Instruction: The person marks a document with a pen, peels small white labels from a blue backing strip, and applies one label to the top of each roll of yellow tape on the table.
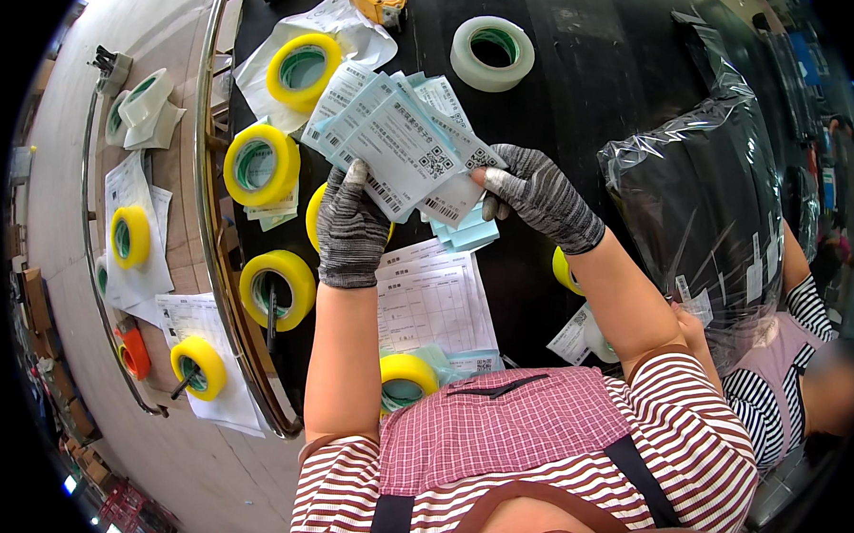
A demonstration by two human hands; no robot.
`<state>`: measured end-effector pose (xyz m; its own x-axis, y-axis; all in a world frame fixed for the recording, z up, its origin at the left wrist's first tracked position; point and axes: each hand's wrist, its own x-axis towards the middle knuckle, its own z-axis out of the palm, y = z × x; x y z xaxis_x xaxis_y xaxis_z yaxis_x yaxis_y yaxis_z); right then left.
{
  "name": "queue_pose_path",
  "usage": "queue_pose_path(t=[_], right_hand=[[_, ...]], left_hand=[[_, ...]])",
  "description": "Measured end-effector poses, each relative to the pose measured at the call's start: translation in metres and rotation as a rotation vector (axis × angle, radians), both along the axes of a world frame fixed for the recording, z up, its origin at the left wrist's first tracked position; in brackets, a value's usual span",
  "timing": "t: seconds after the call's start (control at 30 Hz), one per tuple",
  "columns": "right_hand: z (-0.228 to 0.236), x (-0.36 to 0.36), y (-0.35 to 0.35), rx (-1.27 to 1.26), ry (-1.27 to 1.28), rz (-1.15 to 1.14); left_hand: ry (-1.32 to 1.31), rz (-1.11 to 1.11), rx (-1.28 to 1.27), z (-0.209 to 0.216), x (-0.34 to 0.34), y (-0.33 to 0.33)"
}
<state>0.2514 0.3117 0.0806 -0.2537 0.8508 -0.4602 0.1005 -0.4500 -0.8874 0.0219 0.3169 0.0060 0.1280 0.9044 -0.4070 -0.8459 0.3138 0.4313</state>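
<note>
My left hand [347, 230], in a grey knitted glove, grips a fanned bunch of printed labels [398, 139] at its lower left, thumb on top. At the lower right corner of the bunch, my right hand [546, 196], gloved alike, pinches a label between thumb and fingers. The labels are white and pale blue, with barcodes and square codes. Below them lie more pale blue labels [471, 234] and several printed sheets [433, 304] on the black table [593, 31]. A yellow tape roll [316, 219] is partly hidden behind my left hand.
Several yellow tape rolls [262, 165] weigh down papers along the table's left side. Far off sits a clear tape roll [492, 54]. A black plastic-wrapped package [695, 174] stands at right, beside a co-worker in striped sleeves [757, 414]. A metal rail [204, 181] borders the left.
</note>
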Motion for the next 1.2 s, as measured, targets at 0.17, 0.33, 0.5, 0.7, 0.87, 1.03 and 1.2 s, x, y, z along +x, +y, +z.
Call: queue_pose_path(t=[0.17,0.33,0.5,0.7,0.87,1.03,1.2], right_hand=[[0.002,0.000,-0.004,0.068,-0.045,0.005],[-0.008,-0.003,-0.015,0.075,-0.065,0.129],[0.000,-0.008,-0.015,0.130,-0.043,-0.049],[-0.007,-0.029,-0.030,0.369,-0.178,0.108],[-0.038,-0.001,0.013,0.357,-0.433,-0.084],[-0.072,-0.009,0.053,0.339,-1.121,0.117],[-0.080,-0.029,0.060,0.342,-1.267,0.143]], left_hand=[[-0.017,0.004,0.017,0.003,-0.005,-0.001],[-0.059,0.003,0.022,0.009,-0.002,-0.003],[0.026,-0.030,0.071,0.019,-0.009,-0.010],[0.114,-0.138,0.010,0.023,-0.013,-0.043],[-0.108,0.002,-0.019,0.012,-0.043,-0.059],[-0.013,0.000,-0.037,0.003,-0.051,-0.066],[-0.004,0.016,-0.073,-0.001,-0.049,-0.069]])
